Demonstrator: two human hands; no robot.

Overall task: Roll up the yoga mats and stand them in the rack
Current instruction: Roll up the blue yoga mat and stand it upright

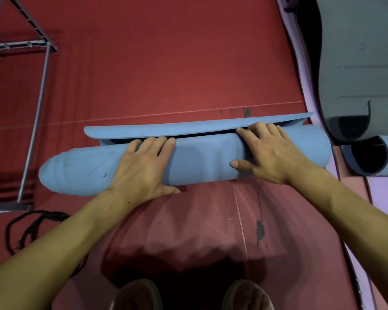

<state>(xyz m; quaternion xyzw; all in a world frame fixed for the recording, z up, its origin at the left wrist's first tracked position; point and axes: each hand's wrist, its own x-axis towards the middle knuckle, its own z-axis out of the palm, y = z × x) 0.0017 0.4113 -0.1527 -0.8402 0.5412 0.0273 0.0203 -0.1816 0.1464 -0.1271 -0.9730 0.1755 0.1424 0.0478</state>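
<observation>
A blue yoga mat [202, 157] lies across the red floor in front of me, rolled almost to its end. Only a narrow flat strip of the mat remains beyond the roll. The roll's left end sticks out in uneven steps. My left hand [141, 168] rests on top of the roll left of centre, fingers spread over its far side, thumb on the near side. My right hand [269, 153] presses the roll right of centre in the same way. A grey metal rack frame [37, 101] stands at the far left.
A grey mat [356, 70] with a curled end lies at the upper right on a purple mat [309, 86]. Another partly rolled blue mat [367, 157] shows its open end at the right edge. A black cord [29, 229] lies at lower left. My feet are at the bottom.
</observation>
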